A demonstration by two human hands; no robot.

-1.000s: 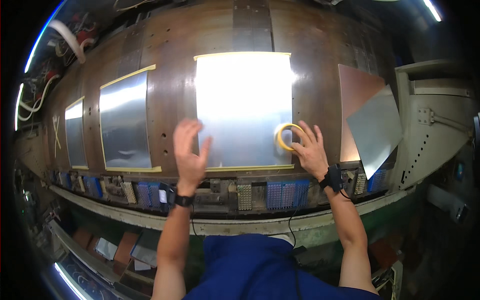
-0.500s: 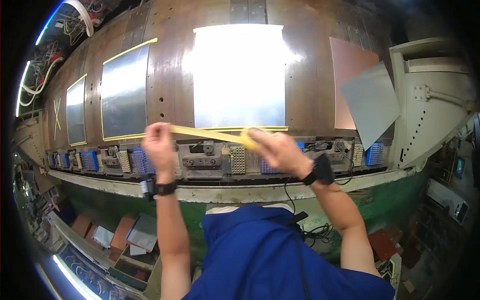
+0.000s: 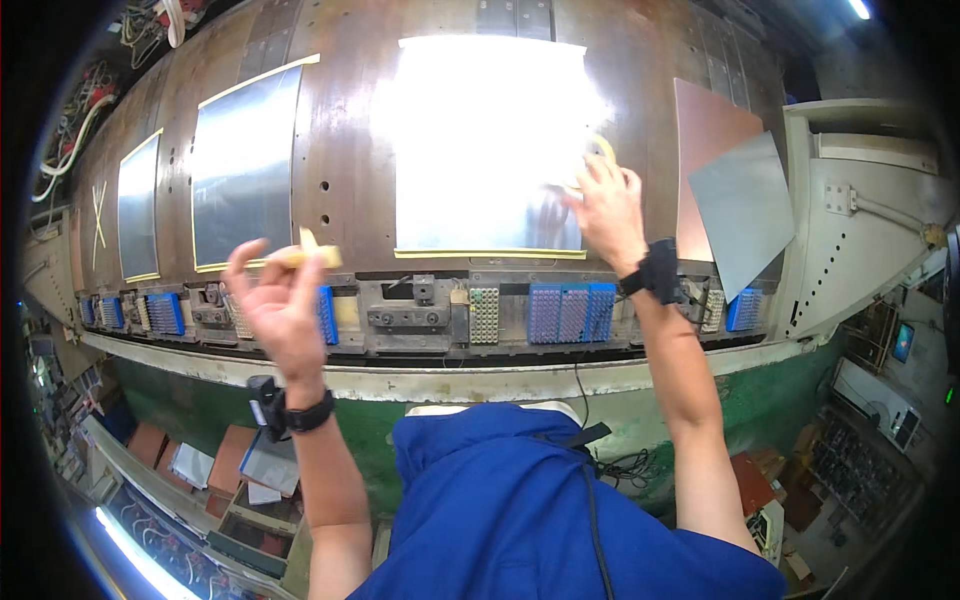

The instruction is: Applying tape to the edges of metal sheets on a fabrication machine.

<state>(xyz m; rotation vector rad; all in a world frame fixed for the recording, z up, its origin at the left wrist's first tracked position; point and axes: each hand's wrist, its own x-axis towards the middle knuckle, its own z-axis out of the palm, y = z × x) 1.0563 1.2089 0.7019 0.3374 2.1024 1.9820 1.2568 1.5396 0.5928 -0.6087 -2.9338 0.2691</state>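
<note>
My left hand (image 3: 278, 315) is raised over the table's near edge. A short, folded-looking strip of yellow tape (image 3: 322, 254) is at its thumb and forefinger, the other fingers loosely curled. My right hand (image 3: 612, 215) reaches over the right edge of the large shiny metal sheet (image 3: 490, 215), its fingers at a roll of yellow tape (image 3: 600, 147). Glare whitens most of that sheet and hides detail; yellow tape runs along its near edge. To the left lie a medium metal sheet (image 3: 243, 170) and a small metal sheet (image 3: 139, 210), both with yellow tape along edges.
A grey plate (image 3: 745, 205) overlaps a copper-coloured plate (image 3: 700, 130) at the right of the brown metal table (image 3: 345, 130). Blue perforated blocks (image 3: 570, 313) and metal fixtures (image 3: 408, 305) line the near edge. A pale machine frame (image 3: 860, 210) stands at the far right.
The tape strip no longer stretches between my hands. My right hand has moved up and away with the roll, onto the large sheet's right edge. My left hand has moved left with a short strip.
</note>
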